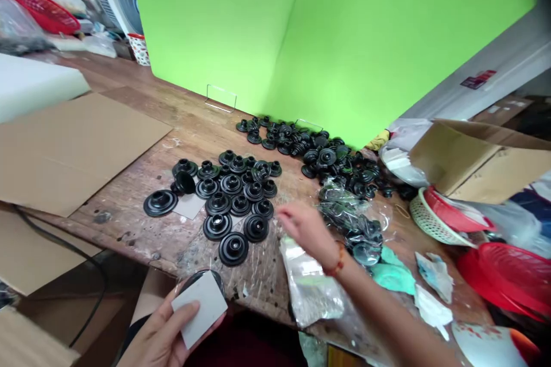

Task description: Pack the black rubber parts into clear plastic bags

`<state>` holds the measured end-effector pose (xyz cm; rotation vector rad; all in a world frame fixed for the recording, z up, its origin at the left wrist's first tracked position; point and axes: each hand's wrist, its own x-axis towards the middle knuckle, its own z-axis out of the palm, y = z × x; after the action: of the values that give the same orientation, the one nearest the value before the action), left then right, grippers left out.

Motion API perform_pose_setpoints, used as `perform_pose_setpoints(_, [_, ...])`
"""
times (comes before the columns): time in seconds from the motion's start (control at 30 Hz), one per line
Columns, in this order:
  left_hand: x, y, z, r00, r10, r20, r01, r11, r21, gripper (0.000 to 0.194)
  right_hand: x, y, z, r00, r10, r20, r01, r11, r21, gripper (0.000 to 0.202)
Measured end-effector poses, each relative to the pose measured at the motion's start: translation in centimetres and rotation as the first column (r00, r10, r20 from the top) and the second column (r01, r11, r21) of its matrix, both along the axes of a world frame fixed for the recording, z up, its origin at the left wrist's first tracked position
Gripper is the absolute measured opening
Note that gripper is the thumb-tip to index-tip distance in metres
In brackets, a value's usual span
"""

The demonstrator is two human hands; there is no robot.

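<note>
My left hand (166, 330) is at the table's front edge, closed around a square grey card (201, 305) with the thumb on its face. Behind the card shows the dark rim of a round black stepped disc (217, 280), held with it. Above the right side of the worktop is my right hand (307, 232), blurred and wearing an orange bead bracelet; its fingers are mostly hidden. It is nearest to a stack of clear plastic bags (312, 289). Left of it stand several black stepped discs with raised hubs (235, 248), some over another grey card (188, 205).
A heap of black discs (327, 156) lies along a green panel (327, 40). Some are wrapped in clear film (344, 206). Flat cardboard (77, 143) covers the left side. An open carton (477, 155), red baskets (508, 275) and a green cloth (394, 272) are at right.
</note>
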<state>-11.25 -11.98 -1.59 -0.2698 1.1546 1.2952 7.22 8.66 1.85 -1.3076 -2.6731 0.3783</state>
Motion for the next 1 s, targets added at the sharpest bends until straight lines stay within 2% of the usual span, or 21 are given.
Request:
perform_pose_setpoints(0.07, [0.4,0.2,0.4,1.000,-0.019,-0.016,0.019,1.000,-0.004,0.076,3.7,4.8,0.4,0.983,-0.179,0.050,0.175,0.982,0.076,0.021])
perform_pose_setpoints(0.13, [0.8,0.4,0.6,0.999,-0.020,-0.039,0.020,1.000,-0.008,0.076,6.7,9.0,0.3,0.952,-0.300,0.067,0.291,0.950,0.114,0.021])
perform_pose_setpoints(0.23, [1.5,0.7,0.5,0.997,-0.012,-0.071,0.012,1.000,-0.006,0.071,9.1,12.9,-0.7,0.927,-0.369,0.071,0.364,0.928,0.074,0.019])
perform_pose_setpoints(0.37, [2.0,0.9,0.5,0.997,0.010,-0.082,-0.011,1.000,-0.014,0.071,9.3,14.9,-2.2,0.935,-0.354,-0.022,0.352,0.934,-0.054,0.017])
perform_pose_setpoints(0.5, [1.7,0.8,0.8,0.993,0.029,-0.110,-0.031,0.999,-0.013,0.068,8.5,15.1,-1.9,0.894,-0.376,-0.245,0.343,0.924,-0.169,0.019])
perform_pose_setpoints(0.6, [1.3,0.7,0.7,0.995,0.049,-0.088,-0.049,0.999,0.012,0.062,7.9,14.6,-1.2,0.834,-0.420,-0.357,0.293,0.887,-0.358,0.031])
perform_pose_setpoints(0.7, [0.9,0.4,0.4,0.999,0.030,-0.039,-0.027,0.998,0.063,0.060,6.9,13.5,-0.6,0.809,-0.436,-0.395,0.175,0.820,-0.546,0.042])
perform_pose_setpoints(0.77, [0.7,0.2,0.3,0.999,0.024,-0.028,-0.021,0.996,0.087,0.057,5.8,11.9,-0.1,0.805,-0.422,-0.418,0.089,0.781,-0.618,0.044])
perform_pose_setpoints(0.83, [0.6,0.0,0.1,0.998,0.039,-0.059,-0.033,0.995,0.099,0.050,4.0,9.3,0.6,0.802,-0.398,-0.446,0.009,0.755,-0.656,0.043])
perform_pose_setpoints(0.9, [0.6,0.0,0.1,0.994,0.059,-0.090,-0.049,0.992,0.114,0.043,1.7,5.5,1.3,0.818,-0.336,-0.467,-0.089,0.729,-0.679,0.039])
perform_pose_setpoints(0.97, [0.5,0.0,0.2,0.992,0.076,-0.096,-0.064,0.990,0.125,0.040,-1.0,0.9,1.7,0.864,-0.161,-0.478,-0.249,0.688,-0.682,0.031])
perform_pose_setpoints(1.0, [0.4,0.1,0.3,0.993,0.090,-0.079,-0.078,0.987,0.139,0.039,-2.4,-1.5,1.8,0.864,-0.066,-0.499,-0.315,0.703,-0.638,0.026])
